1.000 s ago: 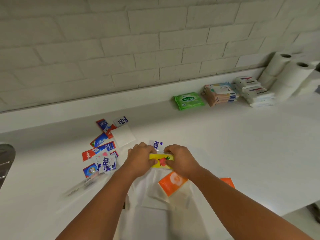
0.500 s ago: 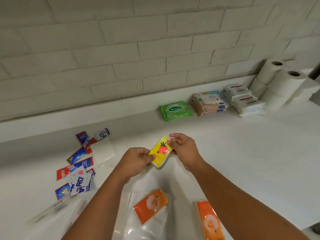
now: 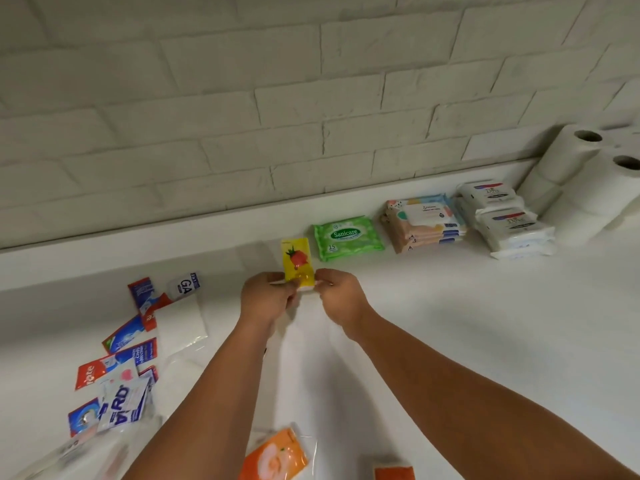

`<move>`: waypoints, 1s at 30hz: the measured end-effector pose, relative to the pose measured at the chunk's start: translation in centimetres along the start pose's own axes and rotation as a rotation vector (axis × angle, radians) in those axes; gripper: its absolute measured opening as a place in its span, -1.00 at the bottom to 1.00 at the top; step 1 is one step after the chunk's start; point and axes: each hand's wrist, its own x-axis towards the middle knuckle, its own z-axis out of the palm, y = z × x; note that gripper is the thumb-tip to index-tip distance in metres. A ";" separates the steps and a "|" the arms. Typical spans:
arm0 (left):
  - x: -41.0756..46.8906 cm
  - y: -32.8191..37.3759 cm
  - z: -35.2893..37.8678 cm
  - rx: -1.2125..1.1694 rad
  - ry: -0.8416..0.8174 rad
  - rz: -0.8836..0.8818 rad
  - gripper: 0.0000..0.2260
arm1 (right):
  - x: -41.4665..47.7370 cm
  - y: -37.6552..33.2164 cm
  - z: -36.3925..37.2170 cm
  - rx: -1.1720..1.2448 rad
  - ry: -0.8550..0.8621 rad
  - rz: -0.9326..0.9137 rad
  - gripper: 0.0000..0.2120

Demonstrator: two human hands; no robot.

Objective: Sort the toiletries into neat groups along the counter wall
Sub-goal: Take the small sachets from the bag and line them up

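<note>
Both hands pinching yellow sachet (image 3: 298, 263) by near end: left hand (image 3: 266, 299) & right hand (image 3: 341, 299) clamped on it; green wipes pack (image 3: 348, 237) at 1 o'clock, worktop (image 3: 485, 323) underneath.

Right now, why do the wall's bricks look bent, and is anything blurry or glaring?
Head view: the wide-angle lens bows the brick wall and ledge; the orange packet at the bottom edge is soft, while the green wipes pack reads sharply; light is even, with faint shadows under the hands holding the yellow sachet; no strong glare.

Sachets (image 3: 117, 355) left of wipes packs (image 3: 348, 238)
</note>
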 end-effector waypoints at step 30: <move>5.5 0.4 2.4 0.431 0.209 0.138 -0.66 | 4.6 -1.7 0.4 -0.088 -0.144 0.032 -0.63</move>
